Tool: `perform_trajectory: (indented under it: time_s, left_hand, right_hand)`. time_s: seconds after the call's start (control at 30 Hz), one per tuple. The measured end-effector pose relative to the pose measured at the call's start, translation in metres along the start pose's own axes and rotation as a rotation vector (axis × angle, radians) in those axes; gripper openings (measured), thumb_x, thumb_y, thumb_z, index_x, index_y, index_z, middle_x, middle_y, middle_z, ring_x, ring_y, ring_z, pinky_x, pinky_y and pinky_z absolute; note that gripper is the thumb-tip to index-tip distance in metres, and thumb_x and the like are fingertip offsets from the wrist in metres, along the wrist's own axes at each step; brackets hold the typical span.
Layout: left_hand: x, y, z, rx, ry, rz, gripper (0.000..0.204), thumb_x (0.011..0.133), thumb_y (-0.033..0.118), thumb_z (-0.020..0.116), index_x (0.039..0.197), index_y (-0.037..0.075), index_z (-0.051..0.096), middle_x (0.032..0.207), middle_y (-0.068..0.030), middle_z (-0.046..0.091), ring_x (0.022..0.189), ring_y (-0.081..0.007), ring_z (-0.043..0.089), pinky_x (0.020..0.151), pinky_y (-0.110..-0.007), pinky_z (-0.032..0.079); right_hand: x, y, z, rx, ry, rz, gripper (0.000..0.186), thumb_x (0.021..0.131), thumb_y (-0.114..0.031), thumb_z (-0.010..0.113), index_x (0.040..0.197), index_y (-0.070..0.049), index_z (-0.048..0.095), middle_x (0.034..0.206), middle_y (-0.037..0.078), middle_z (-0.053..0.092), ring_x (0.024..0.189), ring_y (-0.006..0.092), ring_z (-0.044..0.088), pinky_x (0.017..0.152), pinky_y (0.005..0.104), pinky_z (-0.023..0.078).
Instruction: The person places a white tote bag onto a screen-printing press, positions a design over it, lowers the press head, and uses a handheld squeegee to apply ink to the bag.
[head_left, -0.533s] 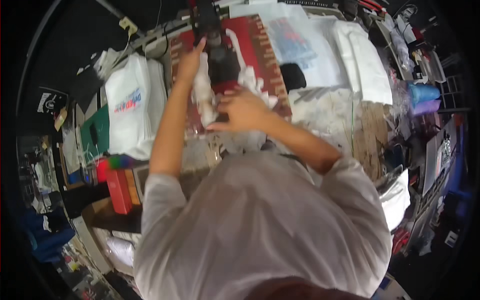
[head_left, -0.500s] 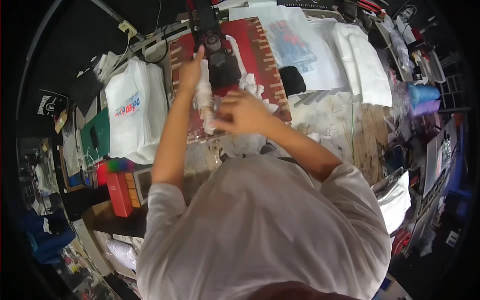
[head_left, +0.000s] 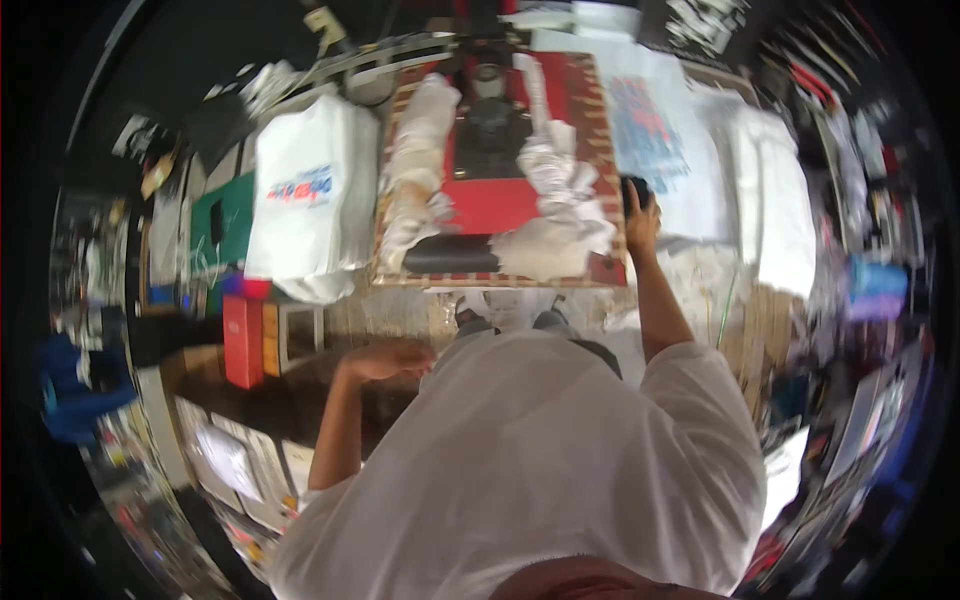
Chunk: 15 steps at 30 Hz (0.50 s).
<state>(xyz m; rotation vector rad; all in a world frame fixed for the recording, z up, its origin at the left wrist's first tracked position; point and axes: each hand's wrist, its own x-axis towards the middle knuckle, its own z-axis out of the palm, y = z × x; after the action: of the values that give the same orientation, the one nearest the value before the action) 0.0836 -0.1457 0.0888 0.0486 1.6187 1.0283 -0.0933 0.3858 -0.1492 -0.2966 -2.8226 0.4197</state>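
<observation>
My right hand (head_left: pixel 643 222) is at the right edge of a red heat-press-like plate (head_left: pixel 490 205) with a taped brown border. Its fingers close round a dark bundle that looks like a black cloth (head_left: pixel 633 190). My left hand (head_left: pixel 388 360) hangs before my shirt, left of my waist, holding nothing, its fingers loosely stretched out and blurred. On the plate, crumpled white cloth wrapping (head_left: pixel 418 135) runs down the left arm of a frame, and more white wrapping (head_left: pixel 560 190) runs down the right. A black bar (head_left: pixel 452 254) shows bare between them at the near edge.
Stacked white printed bags (head_left: pixel 310 195) stand left of the plate. White printed sheets (head_left: pixel 650 130) and folded white fabric (head_left: pixel 775 190) lie to the right. A red box (head_left: pixel 242 340) sits at lower left, near a dark brown surface. A green mat (head_left: pixel 222 225) lies farther left.
Both hands have left the white-wrapped frame: the left dropped back toward my body, the right moved right onto the black cloth. The view has shifted, and the near black bar now shows.
</observation>
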Motion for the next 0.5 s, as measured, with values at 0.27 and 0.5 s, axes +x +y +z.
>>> perform_trajectory:
  time_s: [0.27,0.5]
  left_hand:
    - [0.057,0.025,0.056,0.097,0.203,0.161,0.055,0.105,0.050,0.039,0.144,0.013,0.052,0.149,-0.0130,0.050,0.137,-0.0312,0.045,0.116,-0.039,0.033]
    - [0.107,0.032,0.045,0.021,0.003,0.540,0.043,0.104,0.026,0.052,0.143,0.008,0.051,0.140,-0.0115,0.056,0.128,-0.0227,0.054,0.109,-0.038,0.042]
  right_hand:
    - [0.039,0.031,0.050,0.435,-0.279,0.328,0.059,0.092,-0.038,0.062,0.147,-0.024,0.044,0.127,0.024,0.055,0.112,0.0430,0.058,0.092,0.0486,0.049]
    - [-0.030,0.015,-0.161,0.801,-0.862,0.269,0.042,0.076,-0.016,0.068,0.113,0.005,0.068,0.103,0.013,0.072,0.095,0.0209,0.065,0.086,0.0330,0.050]
